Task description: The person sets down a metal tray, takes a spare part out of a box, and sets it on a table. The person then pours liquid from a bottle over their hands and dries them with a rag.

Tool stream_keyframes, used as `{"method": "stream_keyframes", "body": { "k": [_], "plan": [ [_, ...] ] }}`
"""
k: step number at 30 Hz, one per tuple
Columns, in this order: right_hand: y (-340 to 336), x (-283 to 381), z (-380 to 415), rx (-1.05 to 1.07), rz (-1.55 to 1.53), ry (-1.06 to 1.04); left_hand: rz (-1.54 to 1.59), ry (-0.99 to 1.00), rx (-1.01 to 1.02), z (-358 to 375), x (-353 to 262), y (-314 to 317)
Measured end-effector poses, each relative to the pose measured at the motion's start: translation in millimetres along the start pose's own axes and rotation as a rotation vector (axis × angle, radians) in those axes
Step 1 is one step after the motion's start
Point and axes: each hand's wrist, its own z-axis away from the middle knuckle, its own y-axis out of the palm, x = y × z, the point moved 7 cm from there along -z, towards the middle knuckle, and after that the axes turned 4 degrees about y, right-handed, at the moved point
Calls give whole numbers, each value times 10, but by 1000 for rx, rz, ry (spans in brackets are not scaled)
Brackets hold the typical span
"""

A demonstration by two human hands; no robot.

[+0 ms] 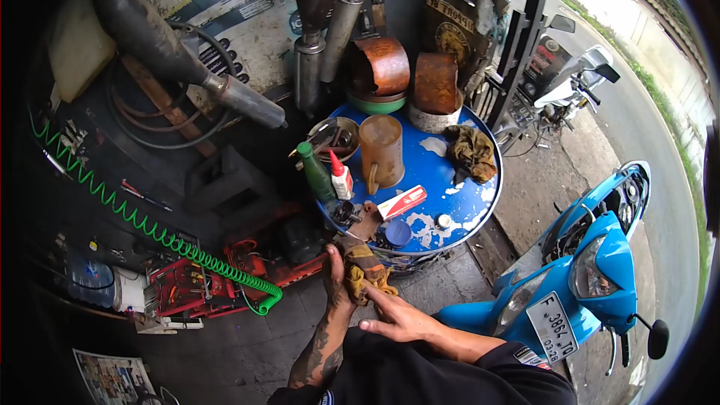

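Observation:
A stained brown and yellow rag [366, 264] is bunched between my two hands, near the front edge of the blue drum top [469, 214]. My left hand [340, 285] is closed on the rag from the left, its thumb pointing up; its other fingers are mostly hidden behind the cloth. From the right, my right hand [405, 319] touches the rag's lower part with stretched fingers, thumb held apart. Just beyond the hands are a blue cap [398, 233], a red and white box [403, 202] and a white squeeze bottle with a red nozzle [340, 177].
A brown plastic jug [382, 150], a green bottle [315, 171] and another dirty rag [472, 153] share the drum top. A blue scooter [600, 274] stands close on the right. At left, a green coiled hose [161, 236] crosses above a red tool tray [199, 289].

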Motion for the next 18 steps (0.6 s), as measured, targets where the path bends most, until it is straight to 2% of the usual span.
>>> {"method": "stream_keyframes", "body": {
  "k": [1,3,4,5,7,9,11,13,14,15,17,18],
  "plan": [
    [1,6,-35,20,-5,-8,-2,7,-21,-34,-27,-66],
    [20,85,-154,131,136,-79,284,-211,125,-84,127,-101],
    [18,197,-226,151,240,-137,72,-127,81,-175,217,-312],
    [1,214,-257,249,377,23,-147,-59,22,-258,304,-523],
    [-18,114,-396,440,509,168,-537,151,-75,-298,48,-800],
    [-196,402,-526,-49,369,-359,349,-18,-156,-341,-276,-1082],
    [-48,380,-659,15,389,-328,382,17,-133,-225,-424,-1142],
    [295,290,-832,22,510,-317,363,17,-224,-80,-263,-1060],
    [512,158,-918,131,613,-292,148,4,-335,76,60,-1131],
    [615,129,-956,-44,454,-366,135,100,-329,220,-177,-824],
    [893,10,-947,128,601,-365,103,163,-369,307,-156,-1056],
    [936,-18,-910,162,510,-426,163,160,-379,353,-71,-1171]
  ]
}}
